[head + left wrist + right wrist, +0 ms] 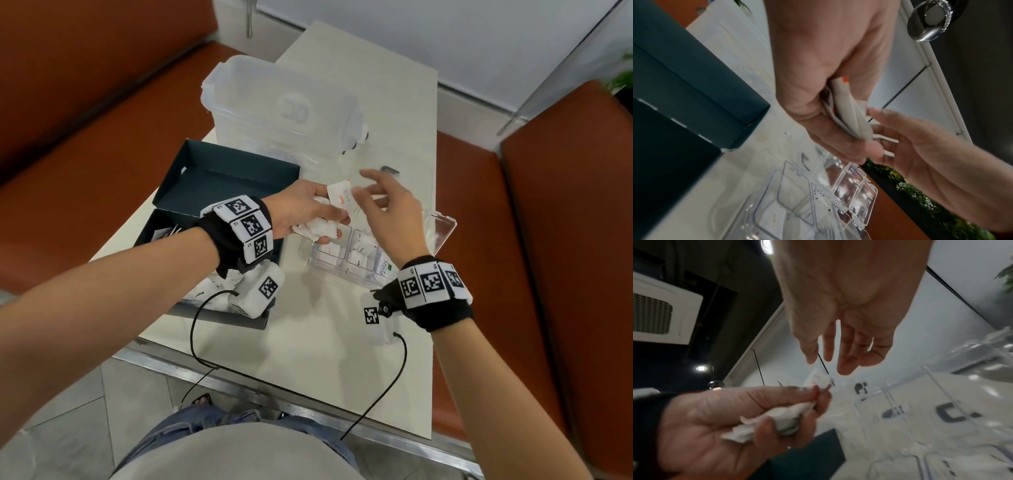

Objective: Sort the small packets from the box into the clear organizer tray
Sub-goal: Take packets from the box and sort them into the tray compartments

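Pale cream rectangular table (342,342) carries a dark teal cardboard box (219,178), clear plastic organizer tray (442,226), frosted lidded plastic tub (274,102) and small black hex key (390,169).

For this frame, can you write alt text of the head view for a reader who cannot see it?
A person's left hand grips a bunch of small white packets above a clear organizer tray, while the open right hand reaches for the topmost packet. An open dark box sits left of the tray on a pale table, and a large clear lidded container stands behind.
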Tool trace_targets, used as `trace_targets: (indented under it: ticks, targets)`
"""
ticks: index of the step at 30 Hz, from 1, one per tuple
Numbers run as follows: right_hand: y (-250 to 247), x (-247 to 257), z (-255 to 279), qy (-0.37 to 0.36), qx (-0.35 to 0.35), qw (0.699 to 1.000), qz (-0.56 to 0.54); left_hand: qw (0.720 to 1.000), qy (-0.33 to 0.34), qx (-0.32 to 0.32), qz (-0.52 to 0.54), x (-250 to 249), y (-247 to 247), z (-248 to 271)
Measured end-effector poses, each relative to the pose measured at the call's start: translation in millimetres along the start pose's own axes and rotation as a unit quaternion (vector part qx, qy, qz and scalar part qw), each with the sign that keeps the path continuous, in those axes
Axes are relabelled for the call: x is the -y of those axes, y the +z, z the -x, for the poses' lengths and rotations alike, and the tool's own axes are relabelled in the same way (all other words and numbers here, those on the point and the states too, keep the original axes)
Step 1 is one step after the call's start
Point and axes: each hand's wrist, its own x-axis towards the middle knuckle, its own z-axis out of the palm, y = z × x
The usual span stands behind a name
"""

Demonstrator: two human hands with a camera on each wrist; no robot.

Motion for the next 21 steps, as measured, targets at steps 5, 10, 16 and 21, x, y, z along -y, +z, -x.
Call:
trace_targets:
  ticks: [5, 10, 16, 21]
  targets:
    - [-12, 1, -11, 0.033, 0.011, 0.999, -0.023, 1.000, -0.002, 0.022, 0.008, 0, 11, -2]
    - [-50, -33, -11, 0.107, -0.053, 0.991, -0.055, 1.000, -0.001, 0.016, -0.003, 4, 9, -5]
    - [-60, -64, -1, 0.131, -0.007, 0.991, -0.009, 0.999, 0.013, -0.025, 0.021, -1, 6, -9]
    - [-26, -58, -3, 0.165, 0.023, 0.983, -0.074, 0.997, 0.028, -0.064, 0.042, -5, -3, -9]
